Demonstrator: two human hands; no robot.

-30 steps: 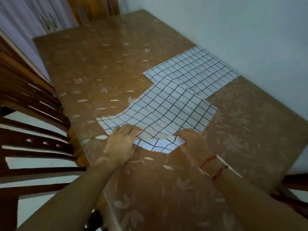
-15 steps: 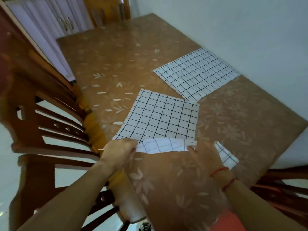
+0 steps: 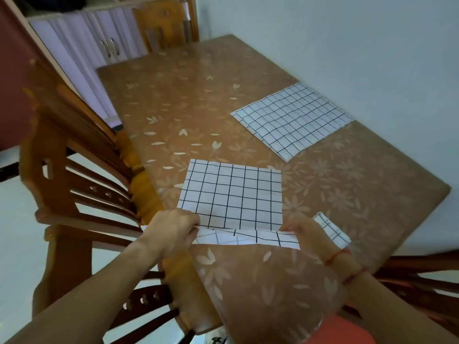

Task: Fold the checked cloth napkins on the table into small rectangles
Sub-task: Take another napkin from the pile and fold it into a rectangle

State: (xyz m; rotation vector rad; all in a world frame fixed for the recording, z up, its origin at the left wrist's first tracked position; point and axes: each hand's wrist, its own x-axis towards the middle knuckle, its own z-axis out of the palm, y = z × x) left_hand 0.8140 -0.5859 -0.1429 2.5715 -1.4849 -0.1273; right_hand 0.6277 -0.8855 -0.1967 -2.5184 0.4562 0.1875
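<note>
Two hands raise a napkin's near edge, ready to fold.

The left hand (image 3: 173, 229) and right hand (image 3: 306, 235) each pinch the turned-up near edge of the checked napkin (image 3: 231, 194), which lies flat ahead on the table (image 3: 198, 95). A second napkin (image 3: 293, 120) sits well beyond, by the wall. If one hand leads, the crease would likely skew, and the glossy cover may let the cloth slide.
</note>
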